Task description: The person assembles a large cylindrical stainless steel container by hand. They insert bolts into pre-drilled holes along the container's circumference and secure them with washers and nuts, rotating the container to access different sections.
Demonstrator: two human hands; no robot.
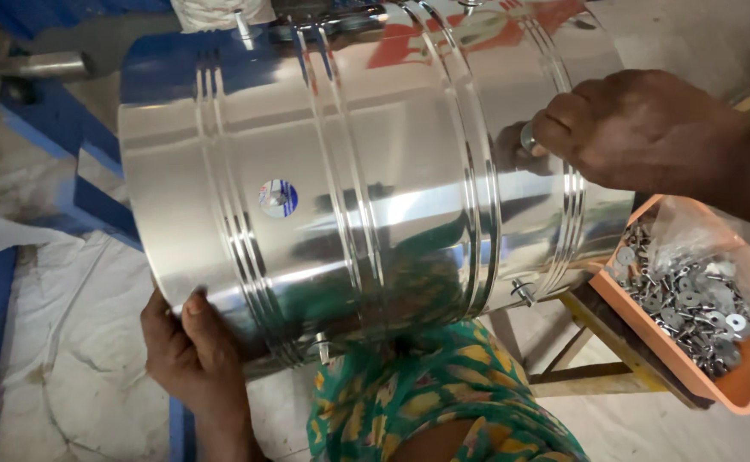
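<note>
Lying on its side across my lap, the shiny steel drum fills the middle of the view. My left hand cups its near left rim from below, thumb up, grip clamped on the edge. My right hand reaches in from the right, knuckles bent, fingers pinched on what looks like a small metal fastener against the drum's wall. Just right sits an orange tray of washers and bolts.

Wooden stool, perhaps yellow-painted, orange tray of washers and bolts resting on it
</note>
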